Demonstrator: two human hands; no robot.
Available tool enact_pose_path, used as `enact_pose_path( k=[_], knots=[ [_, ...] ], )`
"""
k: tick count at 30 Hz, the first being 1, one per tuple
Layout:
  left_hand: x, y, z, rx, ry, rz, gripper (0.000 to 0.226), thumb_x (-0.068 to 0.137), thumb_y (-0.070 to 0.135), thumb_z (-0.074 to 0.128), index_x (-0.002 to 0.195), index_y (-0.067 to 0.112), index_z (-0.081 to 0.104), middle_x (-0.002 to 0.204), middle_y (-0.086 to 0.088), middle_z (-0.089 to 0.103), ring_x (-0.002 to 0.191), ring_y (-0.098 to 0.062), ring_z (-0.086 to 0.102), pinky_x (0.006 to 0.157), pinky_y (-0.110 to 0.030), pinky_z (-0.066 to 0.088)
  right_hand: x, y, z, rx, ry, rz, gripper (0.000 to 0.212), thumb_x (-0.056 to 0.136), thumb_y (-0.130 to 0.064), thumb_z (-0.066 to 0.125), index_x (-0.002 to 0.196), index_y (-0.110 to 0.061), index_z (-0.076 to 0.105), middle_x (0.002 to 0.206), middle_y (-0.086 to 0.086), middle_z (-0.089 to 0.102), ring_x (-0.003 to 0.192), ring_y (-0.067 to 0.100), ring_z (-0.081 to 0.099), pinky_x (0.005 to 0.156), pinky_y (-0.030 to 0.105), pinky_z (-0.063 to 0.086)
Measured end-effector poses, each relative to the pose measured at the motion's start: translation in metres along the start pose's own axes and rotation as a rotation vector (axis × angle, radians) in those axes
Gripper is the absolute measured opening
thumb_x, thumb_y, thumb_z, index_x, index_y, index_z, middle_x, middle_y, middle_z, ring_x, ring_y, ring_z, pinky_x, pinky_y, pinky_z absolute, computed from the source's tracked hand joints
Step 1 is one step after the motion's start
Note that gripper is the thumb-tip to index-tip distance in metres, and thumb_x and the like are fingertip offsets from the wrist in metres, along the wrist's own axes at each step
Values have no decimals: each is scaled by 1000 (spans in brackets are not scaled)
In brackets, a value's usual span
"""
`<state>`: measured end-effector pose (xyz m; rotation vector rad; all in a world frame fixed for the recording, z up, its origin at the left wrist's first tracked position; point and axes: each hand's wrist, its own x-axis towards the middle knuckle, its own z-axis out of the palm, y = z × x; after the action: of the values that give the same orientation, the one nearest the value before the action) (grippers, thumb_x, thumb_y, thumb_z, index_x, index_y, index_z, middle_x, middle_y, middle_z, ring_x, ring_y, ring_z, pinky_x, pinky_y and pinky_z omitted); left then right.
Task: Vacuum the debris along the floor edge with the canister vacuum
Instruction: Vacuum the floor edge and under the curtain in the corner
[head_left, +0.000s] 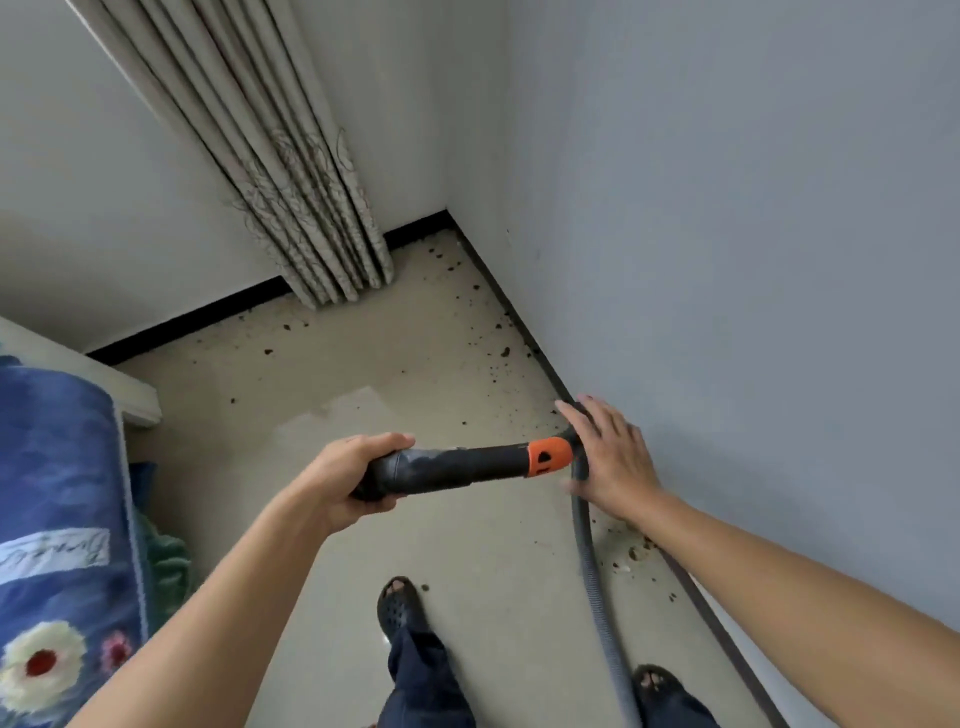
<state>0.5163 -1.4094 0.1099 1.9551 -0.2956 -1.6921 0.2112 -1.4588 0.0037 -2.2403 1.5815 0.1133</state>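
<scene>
Head view: unreadable, perhaps cursive label (52, 556) on blue blanket (57, 467)

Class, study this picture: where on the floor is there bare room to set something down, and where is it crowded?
Free: the pale floor between the blue blanket and the vacuum handle, and the strip ahead of the left foot. Crowded: debris along the right wall's baseboard and into the corner by the curtain; the hose runs there too.
</scene>
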Motion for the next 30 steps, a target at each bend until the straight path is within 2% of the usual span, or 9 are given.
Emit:
enact_pose_path(
  k=[2, 3, 5, 8, 12, 17, 24, 26, 30],
  knots=[
    [16, 21, -42, 100, -56, -13, 17, 78, 23, 75, 84, 14, 62, 75, -6, 58, 64, -19, 54, 51, -28, 46, 32, -29, 6, 28, -11, -83, 67, 70, -35, 77, 131, -30, 51, 146, -1, 42, 140, 23, 32, 111, 44, 29],
    [24, 32, -60, 118, -72, -23, 17, 78, 25, 75, 83, 14, 62, 74, -5, 59, 63, -18, 55, 53, -28, 46, 43, -43, 6, 46, -11, -93, 42, 71, -33, 74, 111, -29, 62, 129, -2, 57, 129, 22, 45, 106, 40, 35],
    [40, 51, -88, 75, -76, -41, 18, 79, 28, 74, 85, 14, 64, 75, -4, 63, 64, -18, 61, 58, -30, 48, 55, -64, 7, 77, -30, -71, 11, 73, -24, 67, 81, -24, 60, 90, -4, 64, 96, 21, 59, 87, 35, 46],
    [71, 72, -95, -262, 6, -29, 26, 79, 32, 77, 91, 13, 63, 90, -3, 67, 82, -18, 66, 71, -31, 53, 59, -84, 8, 148, 1, 57, 21, 74, -16, 66, 73, -25, 46, 74, -6, 56, 84, 21, 55, 65, 32, 45],
    [98, 85, -46, -629, -45, -119, 42, 81, 38, 75, 105, 13, 51, 112, -13, 67, 104, -26, 67, 93, -40, 52, 52, -98, 9, 104, 104, 145, 23, 76, -23, 68, 74, -24, 45, 70, -4, 53, 74, 22, 52, 65, 34, 44],
    [109, 96, 23, -381, -171, -199, 14, 87, 6, 61, 96, 5, 50, 70, -12, 61, 75, -29, 64, 82, -44, 53, 34, -93, 22, 217, 59, 306, 23, 75, -34, 69, 79, -22, 50, 73, 0, 58, 66, 22, 53, 60, 30, 37],
    [170, 134, 70, -133, -264, -236, 13, 80, -1, 48, 77, 10, 42, 58, -7, 46, 53, -21, 48, 70, -41, 51, -3, -62, 63, 528, -115, 467, 47, 65, -54, 69, 105, -34, 54, 96, -15, 63, 84, 9, 57, 72, 25, 37],
    [183, 138, 85, -100, -272, -224, 14, 81, -1, 47, 75, 12, 41, 57, -6, 44, 51, -20, 45, 71, -39, 49, -7, -55, 78, 589, -108, 516, 43, 65, -56, 69, 99, -34, 54, 93, -15, 63, 84, 8, 59, 74, 24, 42],
    [201, 145, 103, -14, -349, -234, 15, 82, 2, 45, 73, 12, 40, 55, -5, 44, 53, -19, 42, 72, -36, 47, -16, -51, 103, 501, -57, 631, 30, 74, -54, 67, 86, -33, 48, 86, -15, 56, 75, 6, 46, 75, 23, 30]
  ],
)
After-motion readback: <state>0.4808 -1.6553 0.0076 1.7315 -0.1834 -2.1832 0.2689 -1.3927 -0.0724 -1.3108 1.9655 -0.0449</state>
